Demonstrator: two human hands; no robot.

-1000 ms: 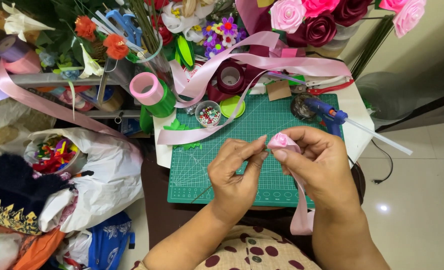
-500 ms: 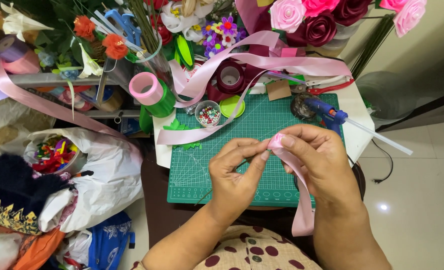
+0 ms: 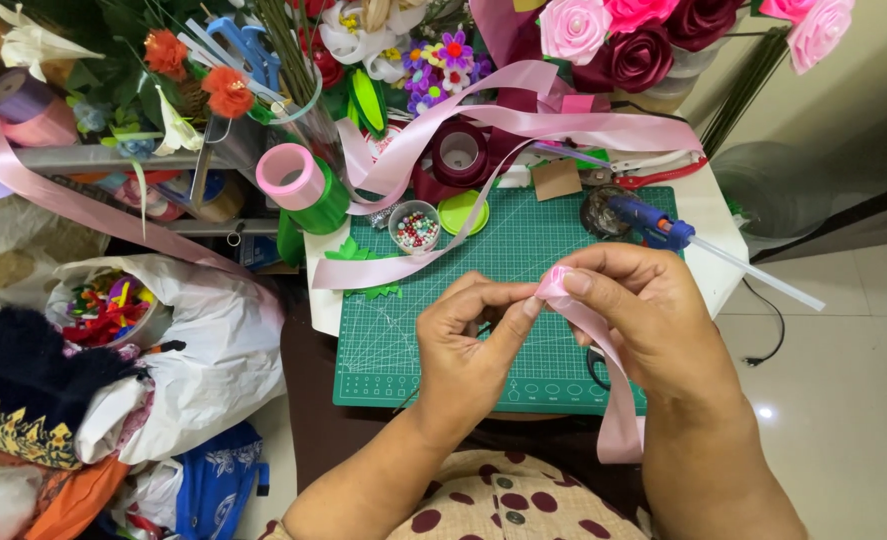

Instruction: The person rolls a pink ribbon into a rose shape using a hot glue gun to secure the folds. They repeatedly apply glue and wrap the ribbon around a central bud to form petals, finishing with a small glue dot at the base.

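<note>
Head view: we see both hands, left hand (image 3: 473, 345) and right hand (image 3: 643, 315), fingers pinching folded pink satin ribbon (image 3: 588, 330) above green cutting mat (image 3: 413, 330), keeping the fold tight.

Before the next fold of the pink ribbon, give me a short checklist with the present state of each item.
1. Both hands on the work: ok, left hand and right hand pinch the folded pink ribbon.
2. Ribbon tail free: ok, it hangs below the right hand.
3. Cutting mat under the hands: ok.
4. Glue gun within reach: ok, beside the right hand.
5. Glue gun hot: cannot tell.
6. Bead cup upright: ok.
</note>
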